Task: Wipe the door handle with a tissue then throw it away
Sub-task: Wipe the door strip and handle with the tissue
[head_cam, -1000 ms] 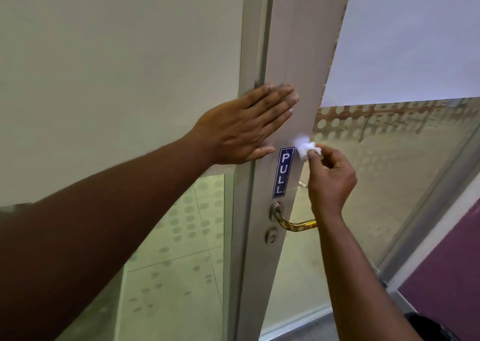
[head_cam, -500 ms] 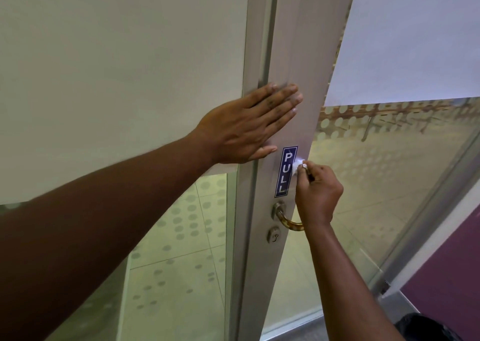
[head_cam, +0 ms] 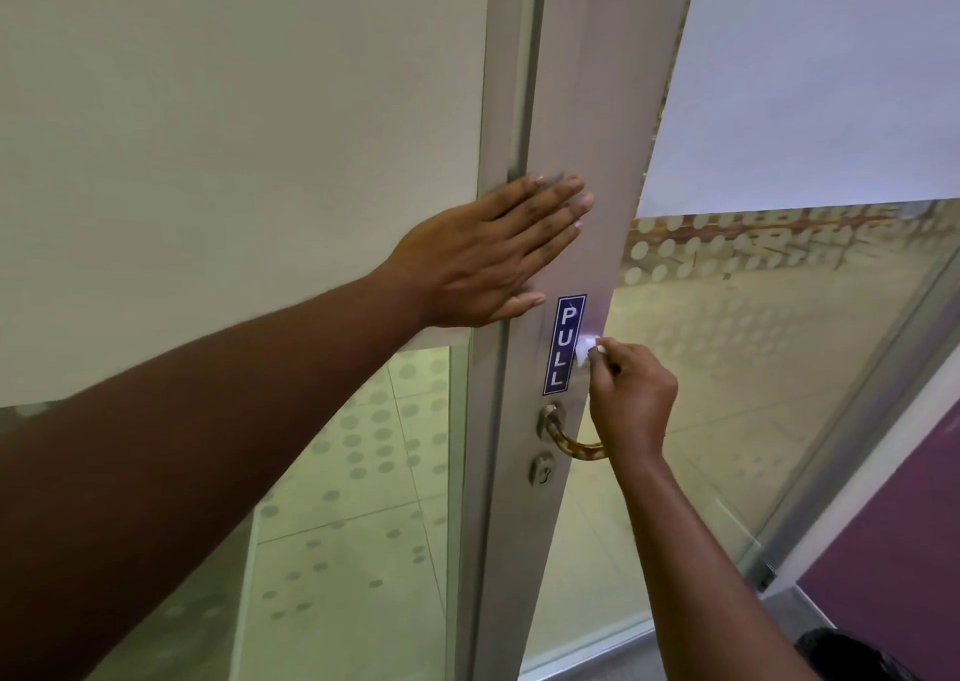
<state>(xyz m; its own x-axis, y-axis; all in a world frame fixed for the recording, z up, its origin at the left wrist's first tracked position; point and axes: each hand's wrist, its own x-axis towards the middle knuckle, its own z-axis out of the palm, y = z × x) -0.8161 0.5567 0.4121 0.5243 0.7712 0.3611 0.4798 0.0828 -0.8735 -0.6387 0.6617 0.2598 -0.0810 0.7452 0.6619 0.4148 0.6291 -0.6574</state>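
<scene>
Left hand (head_cam: 483,254) flat, fingers together, arm outstretched; right hand (head_cam: 631,400) pinched closed, wrist below

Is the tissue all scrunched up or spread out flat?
Scrunched up. The tissue is a small white wad pinched in the right hand's fingertips, beside the PULL sign.

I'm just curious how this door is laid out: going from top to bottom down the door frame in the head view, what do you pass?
Left hand → PULL sign → handle → keyhole.

Door frame (head_cam: 587,109) carries PULL sticker (head_cam: 563,344), handle (head_cam: 563,433), keyhole (head_cam: 542,469).
</scene>
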